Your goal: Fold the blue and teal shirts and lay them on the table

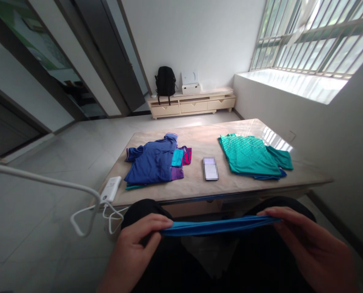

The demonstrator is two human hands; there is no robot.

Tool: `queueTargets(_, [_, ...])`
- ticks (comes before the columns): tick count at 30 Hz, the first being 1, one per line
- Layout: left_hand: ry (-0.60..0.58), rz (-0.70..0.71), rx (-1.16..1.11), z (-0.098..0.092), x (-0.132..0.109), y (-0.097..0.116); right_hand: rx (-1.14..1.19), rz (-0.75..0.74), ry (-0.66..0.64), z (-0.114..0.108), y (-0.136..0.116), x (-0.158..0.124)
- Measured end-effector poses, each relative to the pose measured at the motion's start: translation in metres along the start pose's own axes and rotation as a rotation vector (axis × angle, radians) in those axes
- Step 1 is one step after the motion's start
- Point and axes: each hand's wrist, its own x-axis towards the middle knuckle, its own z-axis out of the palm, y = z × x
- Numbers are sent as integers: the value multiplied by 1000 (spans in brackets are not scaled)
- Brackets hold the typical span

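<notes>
A piece of blue cloth (214, 226), seen nearly edge-on, is stretched level above my lap. My left hand (138, 244) pinches its left end between thumb and fingers, and my right hand (306, 240) grips the right end. What kind of garment it is, I cannot tell from this angle. Beyond it, on the table, a dark blue shirt (152, 160) lies on other clothes at the left. A pile topped by a green shirt (251, 156) lies at the right. Between the two piles rests a phone (210, 168) with its screen lit.
A white power bank (111, 189) with white cables sits on the left corner of the marble-look table (196, 189). A pale cable (47, 178) crosses the view at left. By the far wall, a low cabinet (193, 106) carries a black backpack (165, 81) and a white box (191, 88).
</notes>
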Motion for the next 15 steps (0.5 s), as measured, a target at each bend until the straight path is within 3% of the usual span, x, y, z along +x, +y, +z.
queueTargets(5, [-27, 116, 56, -15, -5, 8, 17, 59, 55, -4, -9, -1])
queueTargets(9, [-20, 153, 73, -17, -9, 6, 41, 87, 52, -5, -9, 3])
queueTargets(15, [12, 170, 87, -17, -8, 2, -6, 0, 20, -4, -9, 6])
